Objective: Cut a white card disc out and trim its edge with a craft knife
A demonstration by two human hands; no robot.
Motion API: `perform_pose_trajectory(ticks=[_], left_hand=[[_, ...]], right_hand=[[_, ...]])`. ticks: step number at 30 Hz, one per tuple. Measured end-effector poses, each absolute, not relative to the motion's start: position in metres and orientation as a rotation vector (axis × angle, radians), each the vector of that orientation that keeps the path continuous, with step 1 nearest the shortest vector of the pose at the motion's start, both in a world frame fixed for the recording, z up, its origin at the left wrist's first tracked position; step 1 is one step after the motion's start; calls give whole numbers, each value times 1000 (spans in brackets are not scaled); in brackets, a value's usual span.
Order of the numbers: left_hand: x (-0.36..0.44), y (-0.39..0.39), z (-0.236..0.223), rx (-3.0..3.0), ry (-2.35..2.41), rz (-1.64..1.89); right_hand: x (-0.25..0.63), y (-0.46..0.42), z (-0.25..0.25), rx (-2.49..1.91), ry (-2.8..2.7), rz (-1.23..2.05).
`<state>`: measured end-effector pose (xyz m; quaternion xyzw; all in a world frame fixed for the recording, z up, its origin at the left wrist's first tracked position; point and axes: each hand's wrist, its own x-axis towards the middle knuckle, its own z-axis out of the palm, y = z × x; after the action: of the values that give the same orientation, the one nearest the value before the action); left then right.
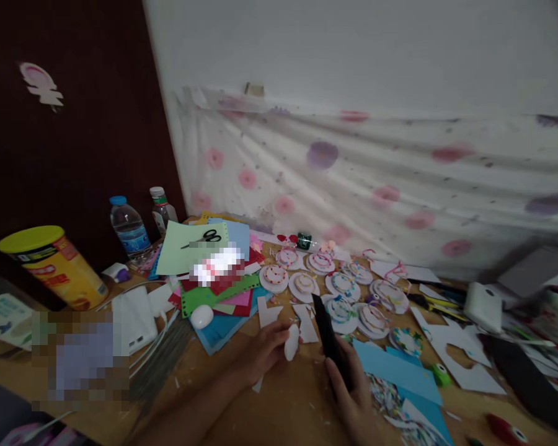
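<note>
My left hand [270, 347] pinches a small white paper disc [291, 342] by its left edge, just above the table. In my right hand [351, 385] is a long, flat black object [326, 328], its far end tilted up and left; its kind I cannot make out. The disc and the black object are apart. Beyond my hands lie several round white paper pieces with coloured, beaded strips coiled on them, such as a pink one [274, 277] and a blue one [339, 313]. White paper offcuts [307, 322] lie just behind the disc.
Left stand a yellow-lidded can [58, 269], a water bottle [131, 232] and a coloured paper stack [221, 297] topped by scissors [202, 238]. Blue sheets [397, 368] with paper scraps [385, 399], a green cutter [440, 374] and cut white card [465, 359] lie right.
</note>
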<state>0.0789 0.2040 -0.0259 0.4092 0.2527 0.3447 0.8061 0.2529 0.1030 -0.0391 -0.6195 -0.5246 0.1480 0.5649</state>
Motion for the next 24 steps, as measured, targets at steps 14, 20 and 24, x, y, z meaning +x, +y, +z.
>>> perform_pose_trajectory(ticks=[14, 20, 24], left_hand=[[76, 217, -22, 866, 470, 766], [68, 215, -9, 868, 477, 763], [68, 217, -7, 865, 465, 766]], right_hand=[[254, 103, -47, -1420, -1293, 409], [259, 100, -42, -1404, -1309, 438], [259, 99, -36, -1374, -1324, 436]])
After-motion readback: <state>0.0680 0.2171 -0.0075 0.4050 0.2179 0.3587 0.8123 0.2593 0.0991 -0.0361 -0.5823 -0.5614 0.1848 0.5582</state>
